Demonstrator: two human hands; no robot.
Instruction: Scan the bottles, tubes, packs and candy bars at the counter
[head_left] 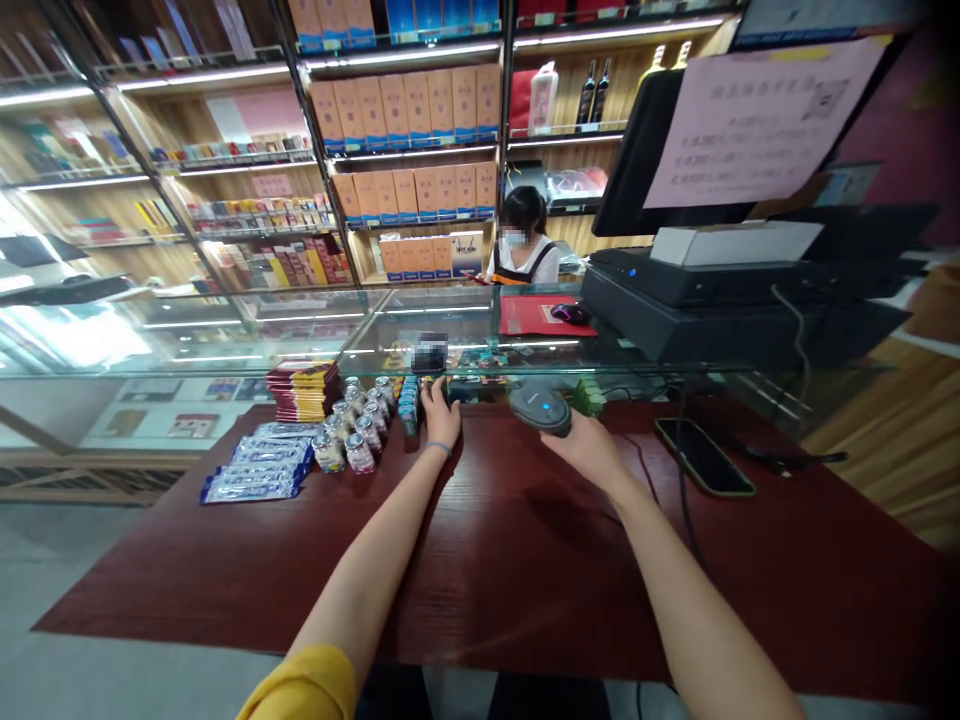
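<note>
Gripping a grey scanner (pixel 538 406) in the right hand (pixel 589 450), above the dark red surface (pixel 517 570); holding the left hand (pixel 441 418) just beside small blue packets (pixel 408 400), near cans (pixel 361 453); cannot tell whether grasping anything.

We see a dark grey scanner (pixel 534 406), reddish-brown surface (pixel 510 570), blue-and-white packets (pixel 259 465), and our yellow sleeve (pixel 311 685).

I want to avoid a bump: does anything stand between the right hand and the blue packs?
Yes: the left hand, just beside the blue packs, and the scanner that the right hand holds.
</note>
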